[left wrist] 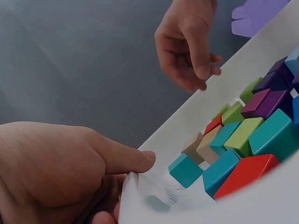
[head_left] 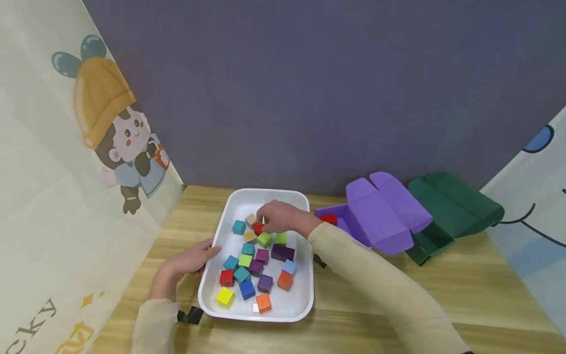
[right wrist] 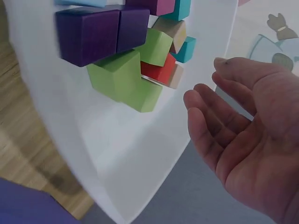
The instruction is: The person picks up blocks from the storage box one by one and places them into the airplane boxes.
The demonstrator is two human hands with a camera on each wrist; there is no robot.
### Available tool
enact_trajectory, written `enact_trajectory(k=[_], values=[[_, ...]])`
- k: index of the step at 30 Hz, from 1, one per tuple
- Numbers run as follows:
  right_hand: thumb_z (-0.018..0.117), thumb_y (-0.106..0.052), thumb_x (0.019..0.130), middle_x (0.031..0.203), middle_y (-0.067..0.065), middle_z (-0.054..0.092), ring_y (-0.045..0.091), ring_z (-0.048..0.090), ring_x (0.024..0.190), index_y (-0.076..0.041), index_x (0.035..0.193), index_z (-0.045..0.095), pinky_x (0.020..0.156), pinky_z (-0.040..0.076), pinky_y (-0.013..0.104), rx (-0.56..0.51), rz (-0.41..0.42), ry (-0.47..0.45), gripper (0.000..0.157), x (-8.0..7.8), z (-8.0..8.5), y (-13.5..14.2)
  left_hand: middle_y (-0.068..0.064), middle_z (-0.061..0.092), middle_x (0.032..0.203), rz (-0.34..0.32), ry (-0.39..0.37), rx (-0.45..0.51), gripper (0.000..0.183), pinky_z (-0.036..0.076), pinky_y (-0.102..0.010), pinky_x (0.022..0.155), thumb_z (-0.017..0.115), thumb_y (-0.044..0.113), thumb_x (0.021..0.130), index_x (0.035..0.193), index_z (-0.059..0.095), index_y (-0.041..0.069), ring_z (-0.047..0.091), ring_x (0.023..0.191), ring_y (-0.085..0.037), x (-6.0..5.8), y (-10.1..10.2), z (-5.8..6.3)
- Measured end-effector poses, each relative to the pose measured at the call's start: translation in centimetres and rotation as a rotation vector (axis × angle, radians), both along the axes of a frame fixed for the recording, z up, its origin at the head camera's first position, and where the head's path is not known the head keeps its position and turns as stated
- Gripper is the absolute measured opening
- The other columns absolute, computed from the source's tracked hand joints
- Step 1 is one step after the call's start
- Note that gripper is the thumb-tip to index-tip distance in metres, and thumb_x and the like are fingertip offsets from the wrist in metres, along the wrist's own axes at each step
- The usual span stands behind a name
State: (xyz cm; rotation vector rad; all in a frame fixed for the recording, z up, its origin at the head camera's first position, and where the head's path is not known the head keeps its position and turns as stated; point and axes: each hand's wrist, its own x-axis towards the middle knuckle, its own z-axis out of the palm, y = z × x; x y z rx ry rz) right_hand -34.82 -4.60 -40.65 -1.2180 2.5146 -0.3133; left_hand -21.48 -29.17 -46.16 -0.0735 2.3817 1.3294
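A white tray (head_left: 240, 201) full of coloured wooden blocks stands on the table. My left hand (head_left: 187, 261) holds its left rim, the thumb (left wrist: 135, 160) lying over the edge and the fingers curled below, partly hidden. Over the far half of the tray is my right hand (head_left: 279, 216), its fingers loosely bent with nothing between them in the right wrist view. Closest beneath it lies a red block (right wrist: 161, 70), among green blocks (right wrist: 119, 77) and beige blocks (head_left: 251, 220). Purple, teal, blue, orange and yellow blocks fill the nearer part.
Right of the tray, an opened purple box (head_left: 376, 216) has red blocks (head_left: 328, 219) inside. An opened dark green box (head_left: 435, 241) stands beyond it. Small black objects (head_left: 191, 315) lie beside the tray. A dark grey wall (head_left: 309, 98) rises behind the table (head_left: 362, 305).
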Motion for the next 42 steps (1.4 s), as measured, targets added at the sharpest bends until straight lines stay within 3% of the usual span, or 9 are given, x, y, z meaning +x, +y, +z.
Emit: enact_trajectory(k=[8, 15, 22, 28, 35, 42], values=[[0.070, -0.015, 0.090, 0.096, -0.008, 0.065, 0.012, 0.057, 0.083, -0.017, 0.108, 0.074, 0.072, 0.050, 0.022, 0.027, -0.046, -0.055, 0.018, -0.3, -1.6, -0.9, -0.009, 0.062, 0.084, 0.011, -0.011, -0.005, 0.040, 0.044, -0.028, 0.048, 0.045, 0.030, 0.104, 0.133, 0.046, 0.003, 0.048, 0.051, -0.018, -0.3, 0.6, -0.3], [0.070, -0.013, 0.089, 0.101, -0.005, 0.066, 0.013, 0.056, 0.086, -0.017, 0.110, 0.073, 0.081, 0.050, 0.028, 0.090, -0.067, -0.002, 0.021, -0.4, -2.5, -1.4, -0.011, 0.063, 0.084, 0.002, -0.003, 0.013, 0.039, 0.045, -0.030, 0.048, 0.044, 0.029, 0.104, 0.133, 0.046, 0.003, 0.050, 0.050, -0.018, -0.6, 1.0, -0.2], [0.070, -0.014, 0.089, 0.090, -0.007, 0.064, 0.014, 0.056, 0.081, -0.016, 0.108, 0.072, 0.077, 0.049, 0.027, 0.125, -0.103, 0.029, 0.019, -0.6, -2.6, -1.9, -0.012, 0.065, 0.091, -0.014, -0.005, 0.037, 0.042, 0.053, -0.036, 0.051, 0.044, 0.030, 0.104, 0.135, 0.044, 0.002, 0.061, 0.058, -0.022, -0.9, 1.0, 0.1], [0.067, -0.015, 0.092, 0.082, -0.005, 0.061, 0.015, 0.054, 0.075, -0.017, 0.100, 0.070, 0.071, 0.047, 0.027, 0.151, -0.094, 0.093, 0.009, -0.4, -2.9, -3.2, -0.011, 0.066, 0.093, 0.005, -0.015, 0.021, 0.042, 0.051, -0.035, 0.051, 0.044, 0.031, 0.104, 0.136, 0.044, 0.003, 0.059, 0.056, -0.021, -0.8, 0.8, 0.4], [0.066, -0.018, 0.092, 0.087, -0.004, 0.062, 0.014, 0.056, 0.076, -0.018, 0.104, 0.069, 0.072, 0.049, 0.029, 0.211, -0.169, 0.113, 0.013, 0.0, -4.0, -4.5, -0.010, 0.066, 0.096, 0.028, -0.022, 0.007, 0.041, 0.053, -0.037, 0.053, 0.044, 0.030, 0.104, 0.136, 0.045, 0.004, 0.063, 0.065, -0.024, -0.5, 0.7, 0.2], [0.067, -0.026, 0.092, 0.089, -0.006, 0.064, 0.012, 0.055, 0.076, -0.020, 0.104, 0.069, 0.074, 0.048, 0.028, 0.179, -0.156, 0.168, 0.013, 0.0, -4.9, -4.8, -0.009, 0.065, 0.096, 0.018, -0.014, 0.011, 0.043, 0.053, -0.037, 0.053, 0.043, 0.033, 0.105, 0.135, 0.044, 0.003, 0.062, 0.062, -0.022, -0.2, 0.2, -0.2]])
